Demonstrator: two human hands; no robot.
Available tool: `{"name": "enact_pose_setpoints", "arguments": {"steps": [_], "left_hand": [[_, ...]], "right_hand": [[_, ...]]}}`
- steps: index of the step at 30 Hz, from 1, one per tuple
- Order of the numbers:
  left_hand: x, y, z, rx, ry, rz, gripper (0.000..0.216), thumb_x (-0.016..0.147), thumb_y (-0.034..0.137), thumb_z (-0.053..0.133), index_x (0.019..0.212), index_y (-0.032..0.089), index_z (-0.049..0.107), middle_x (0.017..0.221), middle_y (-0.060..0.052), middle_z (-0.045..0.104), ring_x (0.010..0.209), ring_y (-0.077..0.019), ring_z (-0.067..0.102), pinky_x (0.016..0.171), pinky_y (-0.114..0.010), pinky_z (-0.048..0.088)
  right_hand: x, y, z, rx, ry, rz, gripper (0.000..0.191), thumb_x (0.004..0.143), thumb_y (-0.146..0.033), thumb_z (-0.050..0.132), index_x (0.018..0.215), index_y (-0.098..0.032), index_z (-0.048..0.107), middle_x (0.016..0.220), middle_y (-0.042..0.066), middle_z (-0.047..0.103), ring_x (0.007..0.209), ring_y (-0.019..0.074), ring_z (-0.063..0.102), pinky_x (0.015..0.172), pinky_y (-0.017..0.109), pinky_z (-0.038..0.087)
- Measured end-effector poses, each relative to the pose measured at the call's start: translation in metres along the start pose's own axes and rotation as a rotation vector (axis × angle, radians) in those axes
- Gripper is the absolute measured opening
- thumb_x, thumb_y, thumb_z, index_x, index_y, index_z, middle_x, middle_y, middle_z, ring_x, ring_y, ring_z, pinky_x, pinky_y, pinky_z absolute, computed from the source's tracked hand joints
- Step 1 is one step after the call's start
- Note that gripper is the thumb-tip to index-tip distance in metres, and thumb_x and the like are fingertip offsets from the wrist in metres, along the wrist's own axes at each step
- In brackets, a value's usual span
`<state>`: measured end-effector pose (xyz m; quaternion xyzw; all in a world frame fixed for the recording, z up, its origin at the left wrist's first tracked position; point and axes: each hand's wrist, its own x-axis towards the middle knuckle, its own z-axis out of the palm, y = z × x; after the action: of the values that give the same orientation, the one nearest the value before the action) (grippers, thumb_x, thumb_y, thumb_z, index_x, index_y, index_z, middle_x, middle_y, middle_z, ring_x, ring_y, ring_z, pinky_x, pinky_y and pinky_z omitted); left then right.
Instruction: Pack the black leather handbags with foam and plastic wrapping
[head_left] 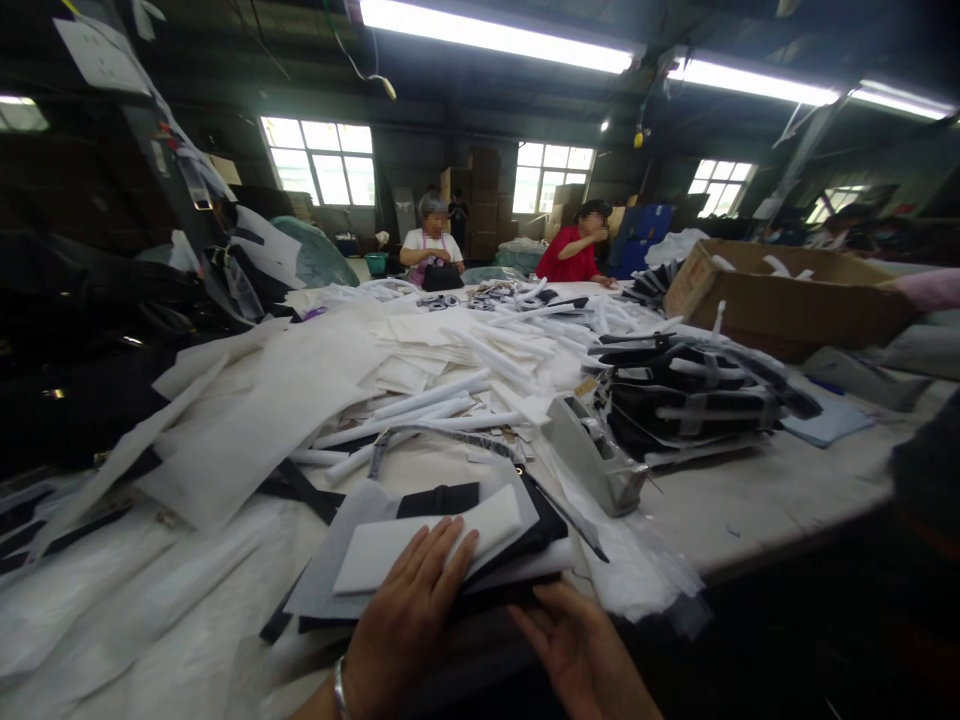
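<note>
My left hand (409,612) lies flat, fingers stretched out, on a white foam strip (427,541) that rests on a stack of grey and black fabric pieces (517,535) at the table's near edge. My right hand (577,645) sits palm-up just right of it, fingers under the near edge of the black layer (499,597). A bracelet shows on my left wrist.
A grey tape dispenser (596,452) stands right of the stack. Behind it lies a pile of black strapped pieces (686,395). White sheets and rolled white tubes (435,400) cover the table. A cardboard box (787,295) sits at the right. Two people sit at the far end.
</note>
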<state>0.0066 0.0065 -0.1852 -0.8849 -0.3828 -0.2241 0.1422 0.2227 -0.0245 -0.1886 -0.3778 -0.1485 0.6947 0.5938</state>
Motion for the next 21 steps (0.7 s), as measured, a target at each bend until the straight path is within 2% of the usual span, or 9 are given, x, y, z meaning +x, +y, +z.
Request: {"name": "enact_pose_setpoints", "arguments": {"steps": [4, 5, 7, 8, 11, 13, 15, 17, 21], "left_hand": [[0.000, -0.009, 0.004, 0.009, 0.079, -0.030, 0.063, 0.089, 0.011, 0.044, 0.150, 0.009, 0.030, 0.146, -0.015, 0.048, 0.137, -0.0263, 0.043, 0.113, -0.044, 0.040], [0.000, -0.012, 0.003, 0.003, 0.085, -0.038, 0.065, 0.087, 0.010, 0.045, 0.150, 0.010, 0.029, 0.146, -0.015, 0.049, 0.136, -0.0260, 0.044, 0.113, -0.043, 0.040], [0.001, -0.018, 0.001, -0.012, 0.081, -0.074, 0.069, 0.084, 0.007, 0.044, 0.151, 0.012, 0.027, 0.146, -0.013, 0.049, 0.135, -0.0254, 0.046, 0.112, -0.043, 0.041], [0.002, -0.021, -0.001, -0.022, 0.078, -0.099, 0.071, 0.083, 0.005, 0.044, 0.151, 0.013, 0.026, 0.146, -0.013, 0.049, 0.134, -0.0254, 0.047, 0.111, -0.044, 0.042], [0.006, -0.029, -0.008, -0.050, 0.076, -0.189, 0.074, 0.081, 0.006, 0.045, 0.151, 0.016, 0.025, 0.146, -0.013, 0.049, 0.130, -0.0272, 0.051, 0.107, -0.046, 0.046], [0.009, -0.034, -0.011, -0.063, 0.076, -0.241, 0.074, 0.080, 0.008, 0.047, 0.151, 0.017, 0.025, 0.146, -0.013, 0.049, 0.128, -0.0292, 0.053, 0.104, -0.047, 0.049], [0.012, -0.037, -0.014, -0.074, 0.070, -0.275, 0.076, 0.079, 0.009, 0.049, 0.150, 0.017, 0.026, 0.145, -0.013, 0.049, 0.127, -0.0309, 0.054, 0.102, -0.048, 0.051], [0.013, -0.039, -0.014, -0.080, 0.068, -0.291, 0.076, 0.078, 0.009, 0.050, 0.150, 0.019, 0.026, 0.145, -0.012, 0.050, 0.126, -0.0313, 0.055, 0.101, -0.048, 0.051], [0.011, -0.041, -0.010, -0.096, 0.061, -0.297, 0.077, 0.080, 0.010, 0.051, 0.151, 0.023, 0.025, 0.146, -0.010, 0.048, 0.128, -0.0293, 0.053, 0.104, -0.047, 0.049]], "right_hand": [[-0.007, -0.010, 0.018, -0.165, -0.141, -0.069, 0.016, 0.075, -0.021, 0.066, 0.089, -0.021, 0.073, 0.101, 0.004, 0.075, 0.103, 0.0269, 0.069, 0.098, 0.047, 0.053], [-0.008, -0.016, 0.018, -0.283, -0.184, -0.084, 0.021, 0.079, -0.024, 0.064, 0.097, -0.021, 0.072, 0.106, 0.005, 0.074, 0.104, 0.0280, 0.069, 0.096, 0.048, 0.054], [-0.004, -0.034, 0.009, -0.662, -0.220, -0.187, 0.030, 0.087, -0.030, 0.059, 0.114, -0.021, 0.069, 0.114, 0.008, 0.072, 0.106, 0.0288, 0.068, 0.093, 0.047, 0.056], [0.000, -0.044, -0.002, -0.910, -0.207, -0.300, 0.031, 0.090, -0.033, 0.057, 0.118, -0.023, 0.067, 0.115, 0.008, 0.072, 0.105, 0.0283, 0.069, 0.091, 0.046, 0.057], [0.024, -0.078, -0.046, -1.627, -0.098, -0.817, 0.026, 0.095, -0.029, 0.050, 0.112, -0.027, 0.070, 0.116, 0.007, 0.071, 0.108, 0.0256, 0.067, 0.096, 0.042, 0.054], [0.042, -0.098, -0.074, -1.718, -0.050, -0.879, 0.026, 0.091, -0.027, 0.054, 0.112, -0.026, 0.071, 0.116, 0.009, 0.071, 0.106, 0.0279, 0.067, 0.093, 0.043, 0.055], [0.058, -0.112, -0.091, -1.773, -0.057, -0.889, 0.026, 0.086, -0.028, 0.062, 0.110, -0.027, 0.072, 0.112, 0.008, 0.072, 0.100, 0.0281, 0.069, 0.086, 0.041, 0.057], [0.067, -0.118, -0.097, -1.818, -0.088, -0.890, 0.024, 0.082, -0.028, 0.067, 0.105, -0.029, 0.073, 0.106, 0.005, 0.073, 0.094, 0.0255, 0.071, 0.079, 0.037, 0.058], [0.070, -0.121, -0.090, -1.872, -0.114, -0.878, 0.013, 0.087, -0.028, 0.062, 0.087, -0.032, 0.075, 0.086, -0.001, 0.073, 0.081, 0.0203, 0.070, 0.071, 0.031, 0.055]]}}
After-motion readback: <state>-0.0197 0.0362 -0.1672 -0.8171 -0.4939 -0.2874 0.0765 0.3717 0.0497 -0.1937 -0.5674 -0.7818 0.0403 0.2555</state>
